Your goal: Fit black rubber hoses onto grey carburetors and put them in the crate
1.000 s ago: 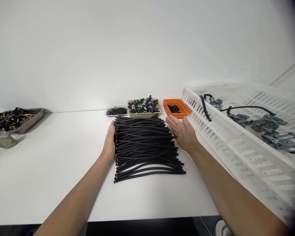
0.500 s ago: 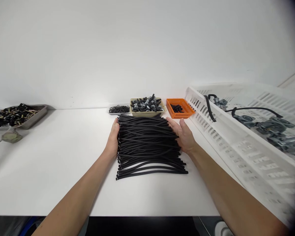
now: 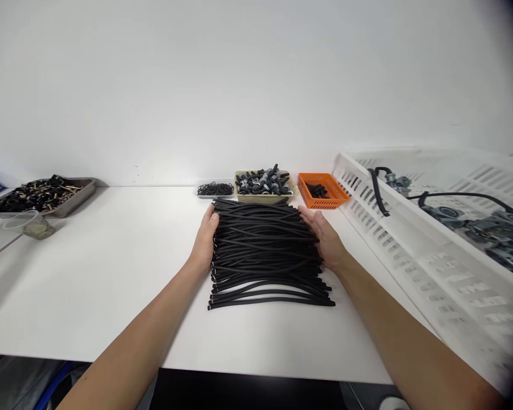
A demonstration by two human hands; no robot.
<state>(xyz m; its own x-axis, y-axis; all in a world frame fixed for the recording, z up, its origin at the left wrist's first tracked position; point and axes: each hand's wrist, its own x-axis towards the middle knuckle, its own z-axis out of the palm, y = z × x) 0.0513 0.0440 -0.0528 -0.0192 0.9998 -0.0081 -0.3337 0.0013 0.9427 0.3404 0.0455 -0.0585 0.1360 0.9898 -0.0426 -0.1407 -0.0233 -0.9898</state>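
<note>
A wide pile of thin black rubber hoses (image 3: pixel 265 245) lies crosswise on the white table in front of me. My left hand (image 3: pixel 204 239) rests against the hoses' left ends, fingers stretched along them and thumb near the top edge. Against the right ends my right hand (image 3: pixel 327 239) is flat, with its fingers extended and thumb raised. Neither hand is wrapped around a hose. A few hoses at the near side lie slightly apart from the rest and bow a little. The fingertips are partly hidden behind the pile.
Behind the pile stand a clear tray (image 3: pixel 200 196) of black rings, a beige tray (image 3: pixel 265 199) of grey-and-black parts and an orange basket (image 3: pixel 325 203) of short black pieces. A large white crate (image 3: pixel 410 250) with metal parts stands right, a metal tray (image 3: pixel 74 202) far left.
The camera view has turned slightly left, so everything appears shifted to the right. Both hands stay against the ends of the hose pile, which looks much the same.
</note>
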